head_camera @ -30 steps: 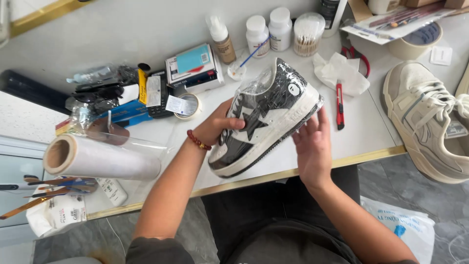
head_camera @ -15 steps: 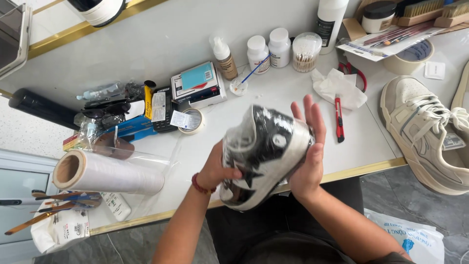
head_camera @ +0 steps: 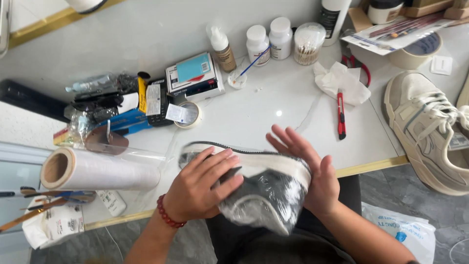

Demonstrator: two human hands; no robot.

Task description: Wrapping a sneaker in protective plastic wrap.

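A black-and-white sneaker lies on its side at the near edge of the white desk, partly overhanging the person's lap, its pale sole turned toward the far side. Clear film already covers the dark upper, where it bunches and glints; whether the sole is covered too cannot be told. The left hand lies flat on the side of the shoe, fingers spread and pressing the film down, a red bead bracelet at the wrist. The right hand is open, palm against the toe end, fingers splayed upward, steadying rather than clasping.

The roll of clear wrap rests on the desk just left of the shoe, and a loose sheet of film runs from it toward the sneaker, apparently uncut. The red utility knife lies well apart to the right, untouched by either hand.

Judged from this, wrapping is well advanced: the upper is enclosed and being smoothed. Left to do, it seems, are closing the film around the shoe and severing it from the roll. A beige sneaker at the right edge of the desk shows no film.
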